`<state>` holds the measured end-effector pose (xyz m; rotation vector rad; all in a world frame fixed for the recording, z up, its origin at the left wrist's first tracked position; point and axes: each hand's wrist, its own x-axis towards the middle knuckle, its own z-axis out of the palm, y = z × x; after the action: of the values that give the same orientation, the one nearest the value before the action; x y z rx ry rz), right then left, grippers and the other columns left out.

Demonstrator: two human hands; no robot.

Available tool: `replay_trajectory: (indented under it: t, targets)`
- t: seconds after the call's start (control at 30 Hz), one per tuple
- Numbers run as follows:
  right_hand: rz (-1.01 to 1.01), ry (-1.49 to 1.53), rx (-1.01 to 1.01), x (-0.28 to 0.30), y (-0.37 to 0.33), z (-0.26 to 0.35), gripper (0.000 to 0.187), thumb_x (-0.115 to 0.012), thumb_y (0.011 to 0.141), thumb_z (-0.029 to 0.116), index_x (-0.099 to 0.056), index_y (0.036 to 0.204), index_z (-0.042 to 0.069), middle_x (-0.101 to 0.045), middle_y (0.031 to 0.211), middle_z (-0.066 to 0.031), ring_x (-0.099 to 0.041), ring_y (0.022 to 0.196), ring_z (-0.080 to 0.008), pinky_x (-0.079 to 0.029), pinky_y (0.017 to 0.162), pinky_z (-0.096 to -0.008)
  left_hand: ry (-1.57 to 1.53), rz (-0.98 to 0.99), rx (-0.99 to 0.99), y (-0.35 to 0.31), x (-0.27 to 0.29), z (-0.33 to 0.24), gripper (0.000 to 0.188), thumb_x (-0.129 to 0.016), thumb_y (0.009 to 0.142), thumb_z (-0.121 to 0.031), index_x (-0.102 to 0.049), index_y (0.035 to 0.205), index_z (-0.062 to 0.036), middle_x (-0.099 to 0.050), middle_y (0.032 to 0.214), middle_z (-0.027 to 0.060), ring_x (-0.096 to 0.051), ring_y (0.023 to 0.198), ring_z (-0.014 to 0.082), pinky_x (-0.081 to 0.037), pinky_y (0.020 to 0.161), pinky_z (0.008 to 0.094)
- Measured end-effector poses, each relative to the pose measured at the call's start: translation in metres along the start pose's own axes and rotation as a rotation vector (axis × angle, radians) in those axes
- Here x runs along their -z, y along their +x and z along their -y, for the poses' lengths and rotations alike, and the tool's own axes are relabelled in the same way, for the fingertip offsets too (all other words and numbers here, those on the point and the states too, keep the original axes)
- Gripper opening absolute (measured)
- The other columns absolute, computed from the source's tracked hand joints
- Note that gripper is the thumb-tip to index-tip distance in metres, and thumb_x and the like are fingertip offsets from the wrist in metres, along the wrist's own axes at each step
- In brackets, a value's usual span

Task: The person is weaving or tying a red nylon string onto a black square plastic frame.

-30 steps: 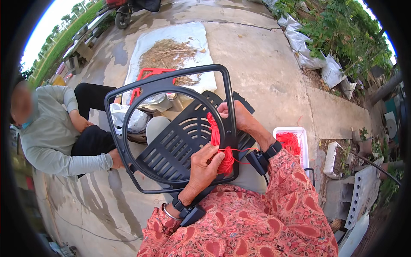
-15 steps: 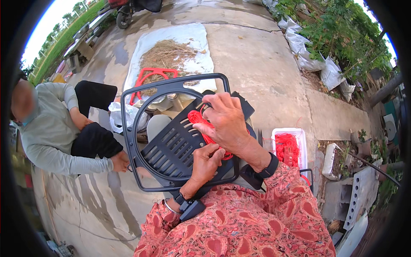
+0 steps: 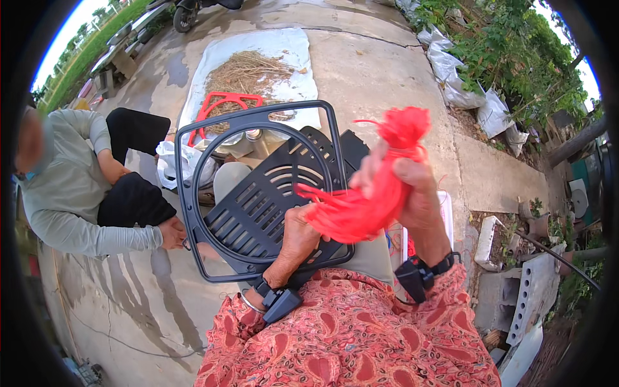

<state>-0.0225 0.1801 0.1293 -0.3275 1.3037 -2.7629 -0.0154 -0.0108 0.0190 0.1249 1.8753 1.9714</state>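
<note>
A thick bundle of red plastic cord (image 3: 371, 209) spans the space between my hands, blurred by motion. My right hand (image 3: 422, 193) is wrapped round its upper part, below a gathered, tufted end. My left hand (image 3: 298, 237) is closed at the lower left end of the strands, where loose ends stick out. Under my hands, a black plastic frame (image 3: 182, 193) with a large round opening lies tilted over my lap. Beneath it is a black slotted plastic panel (image 3: 255, 213), partly covered by my left hand and the cord.
A white container (image 3: 446, 205) with red cord stands at my right, mostly hidden by my arm. To the left, a seated person's hand (image 3: 173, 232) touches the frame's edge. Ahead are a red frame (image 3: 207, 106), a white bag (image 3: 169, 164) and a white sheet (image 3: 300, 71) with dry stalks.
My right hand has moved right, bringing up a much larger bundle of red cord over the frame. My left hand stays low, closed. The small cord loop no longer shows separately.
</note>
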Motion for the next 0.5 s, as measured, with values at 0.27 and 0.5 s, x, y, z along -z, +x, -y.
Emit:
replay_trajectory:
  t: [0.27,0.5]
  targets:
    - [-0.518,-0.150,-0.142,0.101,-0.181,0.118,0.025,-0.063,0.084,0.017,-0.050,0.099,0.002,-0.044,0.065,0.0009,-0.047,0.051,-0.0103,-0.048,0.049,-0.0274,-0.102,-0.046,0.010,0.009,-0.002,-0.003,0.018,-0.059,0.092,-0.011,-0.067,0.082,0.0013,-0.063,0.066,0.0027,-0.055,0.047,0.0056,-0.035,0.036,0.0197]
    - [-0.829,-0.598,-0.292,0.139,-0.248,0.115,0.029,-0.067,0.081,0.020,-0.055,0.101,0.002,-0.053,0.073,-0.0002,-0.051,0.056,-0.0097,-0.048,0.054,-0.0251,-0.168,0.035,0.106,0.004,-0.009,-0.006,0.015,-0.060,0.092,-0.008,-0.068,0.084,0.0031,-0.065,0.070,0.0056,-0.059,0.050,0.0087,-0.042,0.038,0.0202]
